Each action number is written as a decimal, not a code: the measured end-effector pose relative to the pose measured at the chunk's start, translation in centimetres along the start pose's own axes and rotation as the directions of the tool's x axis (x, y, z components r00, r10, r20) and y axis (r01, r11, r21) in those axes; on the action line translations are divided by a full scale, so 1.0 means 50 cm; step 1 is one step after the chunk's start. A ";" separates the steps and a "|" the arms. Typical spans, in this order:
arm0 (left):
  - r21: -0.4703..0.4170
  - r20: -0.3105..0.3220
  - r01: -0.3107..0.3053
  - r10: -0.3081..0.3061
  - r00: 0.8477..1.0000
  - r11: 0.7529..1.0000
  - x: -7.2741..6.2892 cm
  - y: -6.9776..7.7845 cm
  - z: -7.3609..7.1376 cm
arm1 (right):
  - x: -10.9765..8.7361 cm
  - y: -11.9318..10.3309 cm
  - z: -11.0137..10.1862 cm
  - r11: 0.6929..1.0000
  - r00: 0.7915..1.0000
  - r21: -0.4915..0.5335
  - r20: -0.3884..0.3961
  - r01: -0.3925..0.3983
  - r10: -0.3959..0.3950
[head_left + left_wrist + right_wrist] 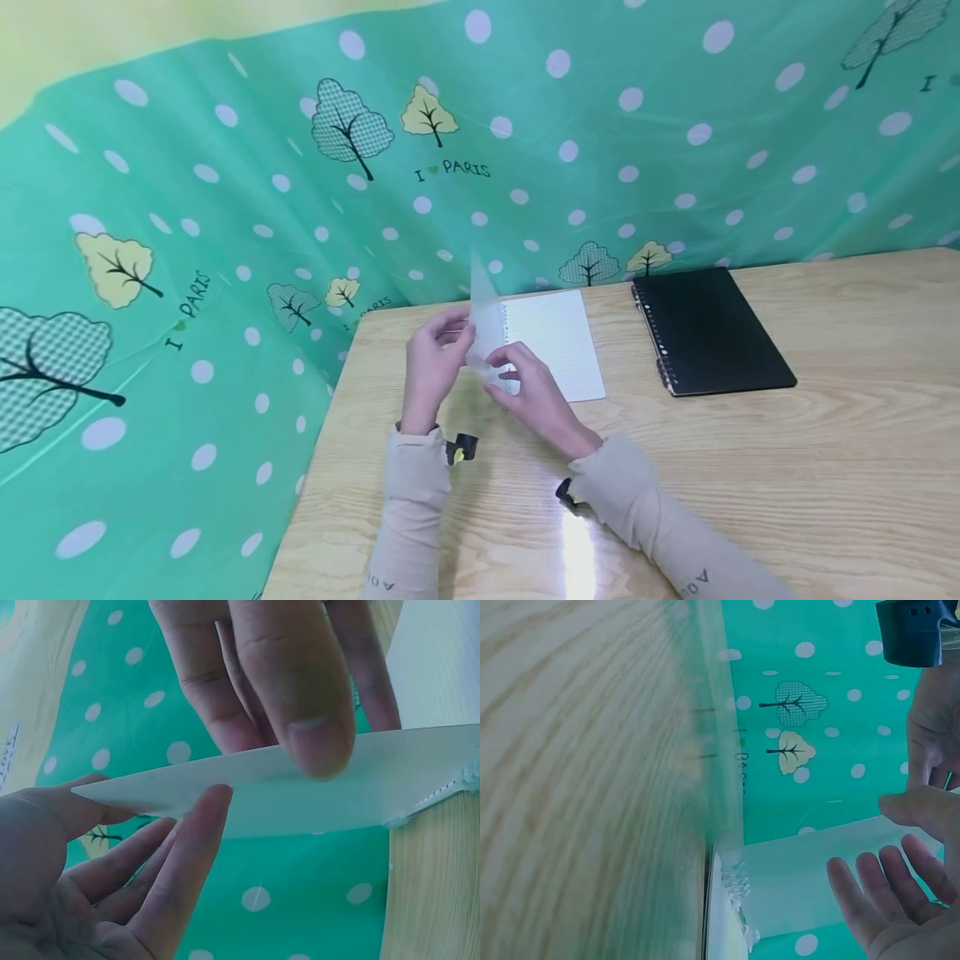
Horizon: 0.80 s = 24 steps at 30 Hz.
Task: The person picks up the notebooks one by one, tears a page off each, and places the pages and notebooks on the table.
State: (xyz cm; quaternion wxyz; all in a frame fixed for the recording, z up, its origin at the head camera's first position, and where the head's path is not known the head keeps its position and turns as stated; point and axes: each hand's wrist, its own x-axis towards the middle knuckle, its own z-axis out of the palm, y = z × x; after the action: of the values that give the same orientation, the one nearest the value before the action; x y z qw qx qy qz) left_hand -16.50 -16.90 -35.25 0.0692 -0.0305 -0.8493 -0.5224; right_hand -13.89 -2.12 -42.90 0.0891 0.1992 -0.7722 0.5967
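A spiral notebook lies with its white lined page showing. Its translucent cover stands raised on the left of the ring binding. My left hand pinches this cover by its outer part; in the left wrist view the thumb lies on one face and the other fingers go behind it. Beside the cover's near edge is my right hand, thumb and fingers apart. A fingertip of that hand touches or nearly touches the cover. In the right wrist view its fingers are spread loosely.
To the right lies a black ring-bound notebook on the wooden table. A green dotted cloth hangs behind and along the left side of the table. Each wrist carries a small black camera.
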 end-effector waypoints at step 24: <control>0.108 -0.031 0.095 -0.092 0.995 0.990 0.008 -0.037 -0.071 | 0.007 0.019 0.010 0.850 0.961 -0.467 0.235 0.244 -0.147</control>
State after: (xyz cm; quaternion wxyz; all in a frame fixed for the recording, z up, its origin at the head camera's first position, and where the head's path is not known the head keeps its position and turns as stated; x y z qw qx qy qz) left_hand -16.82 -20.90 -35.22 0.0571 0.0198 -0.8762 -0.4781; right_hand -14.55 -2.48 -43.74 0.1230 0.3040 -0.8789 0.3464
